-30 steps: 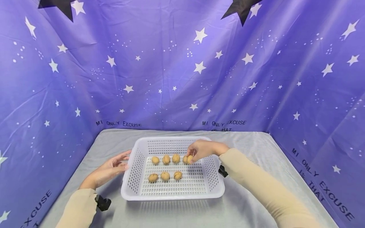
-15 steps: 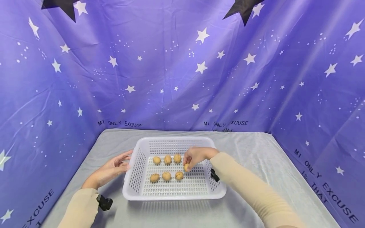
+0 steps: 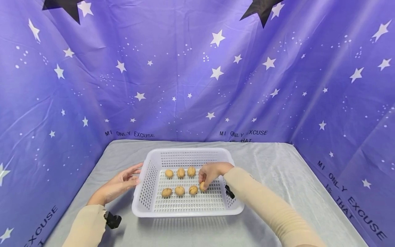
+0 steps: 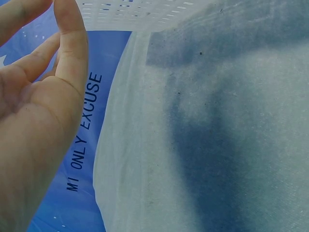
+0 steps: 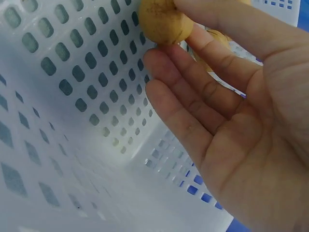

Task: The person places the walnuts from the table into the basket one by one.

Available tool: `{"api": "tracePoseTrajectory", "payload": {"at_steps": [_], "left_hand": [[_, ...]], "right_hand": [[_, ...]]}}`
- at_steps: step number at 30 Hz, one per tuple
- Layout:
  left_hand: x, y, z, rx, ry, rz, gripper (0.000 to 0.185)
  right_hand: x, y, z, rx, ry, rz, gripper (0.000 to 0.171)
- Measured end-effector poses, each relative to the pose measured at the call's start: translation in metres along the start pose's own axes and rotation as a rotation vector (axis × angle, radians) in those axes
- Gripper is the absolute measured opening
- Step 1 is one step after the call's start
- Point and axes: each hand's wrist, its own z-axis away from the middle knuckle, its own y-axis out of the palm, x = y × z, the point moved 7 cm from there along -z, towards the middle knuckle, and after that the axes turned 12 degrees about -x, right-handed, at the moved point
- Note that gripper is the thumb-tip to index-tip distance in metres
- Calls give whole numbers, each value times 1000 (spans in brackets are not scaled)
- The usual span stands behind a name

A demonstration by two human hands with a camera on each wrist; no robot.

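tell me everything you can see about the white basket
The white basket is a shallow rectangular tray of what looks like plastic, with perforated walls and floor and a smooth rim. It sits flat on the grey cloth. Inside lie walnuts in two rows. The right hand reaches in, pinching one walnut; the left hand is at its left wall.

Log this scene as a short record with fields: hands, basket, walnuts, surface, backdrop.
right hand: pinches a walnut at the right end of the near row, inside the basket
left hand: fingers relaxed, by the basket's left wall, holds nothing
basket: white, perforated, on the table
far row: three walnuts
near row: three walnuts plus the pinched one
table: grey cloth
backdrop: purple, white stars
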Motion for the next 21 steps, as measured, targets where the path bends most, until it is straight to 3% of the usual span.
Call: {"api": "tracePoseTrajectory", "payload": {"at_steps": [8, 17, 21], "left_hand": [[-1, 0, 1, 0, 1, -8, 71], [-3, 0, 1, -10, 6, -15, 71], [-3, 1, 2, -1, 10, -16, 71]], "right_hand": [[7, -18, 6, -24, -3, -20, 36], [16, -43, 19, -31, -124, -106, 39], [13, -54, 29, -63, -130, -127, 38]]}}
